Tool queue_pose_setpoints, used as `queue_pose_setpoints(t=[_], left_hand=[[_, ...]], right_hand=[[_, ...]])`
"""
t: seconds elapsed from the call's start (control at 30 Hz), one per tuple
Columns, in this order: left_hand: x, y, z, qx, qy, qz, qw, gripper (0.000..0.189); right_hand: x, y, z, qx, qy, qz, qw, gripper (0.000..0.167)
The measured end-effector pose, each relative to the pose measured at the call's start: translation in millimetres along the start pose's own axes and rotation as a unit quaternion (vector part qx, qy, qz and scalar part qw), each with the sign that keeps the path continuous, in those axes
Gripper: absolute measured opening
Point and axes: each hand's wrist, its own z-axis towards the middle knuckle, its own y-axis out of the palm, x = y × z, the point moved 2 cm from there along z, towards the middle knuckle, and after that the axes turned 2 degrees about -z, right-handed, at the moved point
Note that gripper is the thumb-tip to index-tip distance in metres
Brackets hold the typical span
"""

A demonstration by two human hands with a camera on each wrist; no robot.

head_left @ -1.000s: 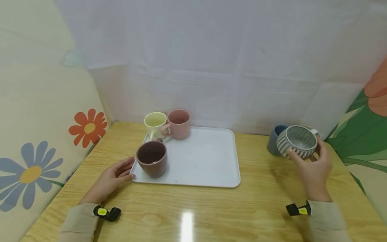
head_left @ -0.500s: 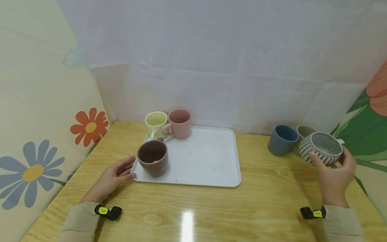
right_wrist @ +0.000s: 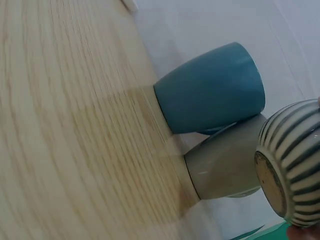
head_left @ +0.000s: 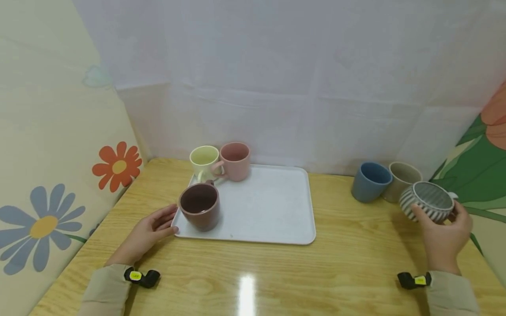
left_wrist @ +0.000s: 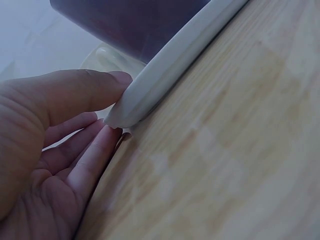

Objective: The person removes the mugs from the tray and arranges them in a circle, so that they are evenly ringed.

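My right hand (head_left: 446, 237) grips a round grey-and-white striped mug (head_left: 424, 208) above the table, tilted. Its bare base shows in the right wrist view, where only fingertips of that hand appear at the edge. Just behind it stand a blue mug (head_left: 370, 183) and a taupe mug (head_left: 400, 182), upright. At the left, my left hand (head_left: 148, 235) pinches the near-left corner of a white tray (head_left: 269, 210) between thumb and fingers. On that tray, close to the hand, sits a dark brown mug (head_left: 200, 207).
A pale green mug (head_left: 204, 161) and a pink mug (head_left: 236, 162) stand side by side at the tray's back left. The wooden table (head_left: 340, 263) meets a white cloth backdrop (head_left: 276, 87). Flower-patterned panels rise at both sides.
My right hand has carried the striped mug rightward and lower, uncovering the blue and taupe mugs behind it. The left hand stays at the tray corner.
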Motion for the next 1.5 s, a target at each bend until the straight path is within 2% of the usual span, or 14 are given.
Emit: queue_pose_setpoints(t=[0.13,0.3,0.53,0.77,1.0,1.13,1.5], left_hand=[[0.3,-0.2,0.1,0.004,-0.003,0.002,1.0,0.082],[2.3,0.9,-0.2,0.004,-0.004,0.0,1.0,0.082],[3.4,2.3,0.9,0.003,-0.005,0.01,0.9999,0.082],[5.9,3.6,1.5,0.001,0.004,-0.002,1.0,0.08],[7.5,1.8,1.1,0.003,0.007,0.001,1.0,0.079],[6.4,0.4,0.9,0.005,-0.007,0.018,0.9998,0.082],[4.3,1.8,-0.7,0.006,-0.003,-0.003,1.0,0.08]], right_hand=[[4,-2,1.9,-0.003,0.008,-0.014,0.9999,0.08],[10,-4,4.9,-0.023,0.054,-0.026,0.9979,0.083],[24,-8,12.0,-0.075,0.127,-0.027,0.9888,0.091],[31,-5,12.9,-0.093,0.153,-0.033,0.9833,0.098],[35,0,13.6,-0.094,0.158,-0.018,0.9827,0.102],[35,3,12.8,-0.09,0.156,-0.006,0.9836,0.102],[37,9,6.5,-0.085,0.116,-0.006,0.9896,0.096]])
